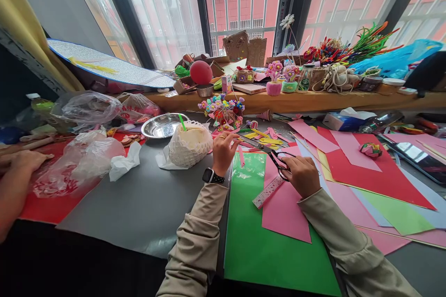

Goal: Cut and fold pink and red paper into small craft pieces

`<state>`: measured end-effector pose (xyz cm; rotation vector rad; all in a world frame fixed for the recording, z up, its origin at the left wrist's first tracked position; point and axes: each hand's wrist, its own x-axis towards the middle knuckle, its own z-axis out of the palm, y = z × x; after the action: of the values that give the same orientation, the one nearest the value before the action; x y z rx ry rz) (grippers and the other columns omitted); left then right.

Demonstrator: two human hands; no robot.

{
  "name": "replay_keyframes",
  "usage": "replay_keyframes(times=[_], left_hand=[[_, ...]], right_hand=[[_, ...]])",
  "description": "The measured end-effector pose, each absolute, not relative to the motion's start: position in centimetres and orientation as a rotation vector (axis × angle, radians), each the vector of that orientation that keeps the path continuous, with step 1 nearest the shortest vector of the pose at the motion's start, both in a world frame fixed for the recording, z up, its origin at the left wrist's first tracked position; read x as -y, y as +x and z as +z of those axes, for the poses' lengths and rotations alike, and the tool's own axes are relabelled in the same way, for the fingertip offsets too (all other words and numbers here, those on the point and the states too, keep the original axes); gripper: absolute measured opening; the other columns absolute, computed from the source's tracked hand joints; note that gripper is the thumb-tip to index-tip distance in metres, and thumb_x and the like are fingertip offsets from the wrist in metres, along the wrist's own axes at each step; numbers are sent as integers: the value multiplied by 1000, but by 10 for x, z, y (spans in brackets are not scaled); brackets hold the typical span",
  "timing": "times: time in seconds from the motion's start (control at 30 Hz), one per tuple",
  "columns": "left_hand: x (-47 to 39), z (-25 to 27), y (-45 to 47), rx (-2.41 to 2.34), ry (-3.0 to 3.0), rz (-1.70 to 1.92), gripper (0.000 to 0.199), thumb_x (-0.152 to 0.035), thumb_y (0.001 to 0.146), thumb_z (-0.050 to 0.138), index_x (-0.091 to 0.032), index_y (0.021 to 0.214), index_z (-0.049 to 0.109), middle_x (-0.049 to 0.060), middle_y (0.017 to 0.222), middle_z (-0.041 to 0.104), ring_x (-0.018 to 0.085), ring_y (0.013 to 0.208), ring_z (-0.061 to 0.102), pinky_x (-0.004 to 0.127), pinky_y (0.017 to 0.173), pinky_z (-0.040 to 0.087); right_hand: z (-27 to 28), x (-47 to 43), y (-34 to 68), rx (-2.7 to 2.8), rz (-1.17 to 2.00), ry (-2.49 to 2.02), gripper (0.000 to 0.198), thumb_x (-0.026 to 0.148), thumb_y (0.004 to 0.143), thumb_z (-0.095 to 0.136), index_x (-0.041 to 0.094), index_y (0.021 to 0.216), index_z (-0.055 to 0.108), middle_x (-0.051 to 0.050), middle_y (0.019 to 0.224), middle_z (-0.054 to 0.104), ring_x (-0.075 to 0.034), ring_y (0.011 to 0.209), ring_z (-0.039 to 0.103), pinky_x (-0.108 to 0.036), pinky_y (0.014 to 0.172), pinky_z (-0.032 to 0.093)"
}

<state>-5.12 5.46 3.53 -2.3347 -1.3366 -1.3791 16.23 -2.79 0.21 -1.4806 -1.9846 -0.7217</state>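
"Listing containers on the sill (216,102): what was recorded?"

"One pink pot (273,88) and one green pot (289,87), each topped with pink flowers. On the surface (139,204) below: one round metal tray (163,127); one pale fruit (190,147) in white foam netting, fitted with a green straw (182,122); one blue-and-white tissue box (333,121), tissue protruding; one white-capped bottle (42,105), contents yellow-green."

"Any writing?"

"One plastic bag (134,110) bore red characters, too indistinct to read with certainty. One pink-patterned ruler (268,191), markings too small to read, lay partly on a pink sheet (287,216) and partly on a green sheet (278,262)."

"And the hands?"

"Right hand (302,174): curled, fingers gripping the looped handles of one pair of black-handled scissors (275,157), held above the pink sheet, blades pointing left. Left hand (224,151): fingers bent at the blade tips, dark watch (208,175) on the wrist; whether they pinched anything could not be told."
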Motion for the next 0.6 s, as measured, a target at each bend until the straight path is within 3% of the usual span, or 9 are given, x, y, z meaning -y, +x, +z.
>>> replay_keyframes(times=[0.6], left_hand=[[-57, 32, -51, 1336, -2419, -1435, 13, -28, 72, 49, -19, 79, 54, 3, 79, 54, 16, 80, 48, 28, 73, 36]], right_hand=[[3, 29, 160, 1971, -769, -1444, 13, 22, 71, 52, 16, 79, 59, -1, 63, 62, -15, 63, 52, -27, 63, 26]])
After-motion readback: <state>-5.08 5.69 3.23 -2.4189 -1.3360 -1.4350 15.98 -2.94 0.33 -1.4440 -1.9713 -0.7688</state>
